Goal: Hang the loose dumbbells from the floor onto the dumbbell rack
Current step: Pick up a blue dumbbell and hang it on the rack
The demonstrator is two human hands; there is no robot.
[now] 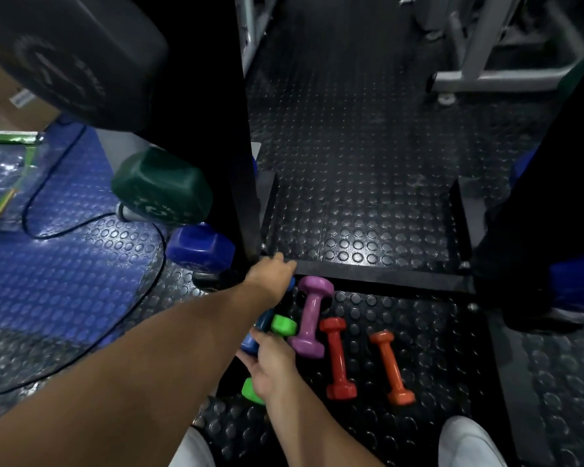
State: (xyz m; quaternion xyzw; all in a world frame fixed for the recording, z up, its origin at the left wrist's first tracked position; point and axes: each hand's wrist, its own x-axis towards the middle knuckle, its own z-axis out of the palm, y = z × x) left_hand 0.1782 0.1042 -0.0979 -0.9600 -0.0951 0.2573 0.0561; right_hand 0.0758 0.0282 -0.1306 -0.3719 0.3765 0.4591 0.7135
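Note:
Several small dumbbells lie on the studded floor in front of the dumbbell rack's base bar (378, 273): blue (255, 332), green (284, 325), purple (312, 315), red (338, 358) and orange (390, 365). My left hand (270, 274) reaches down beside the rack's left upright (213, 129), fingers curled over the far end of the blue dumbbell. My right hand (270, 362) wraps the green dumbbell's handle, so only its two ends show. The blue dumbbell's middle is hidden under my left wrist.
The rack's left side holds a large black dumbbell (75, 55), a dark green one (162, 187) and a blue one (199, 247). The right upright (536, 197) carries another blue one (580, 274). A black cable (91, 227) crosses the blue mat. A grey machine frame (496, 75) stands behind.

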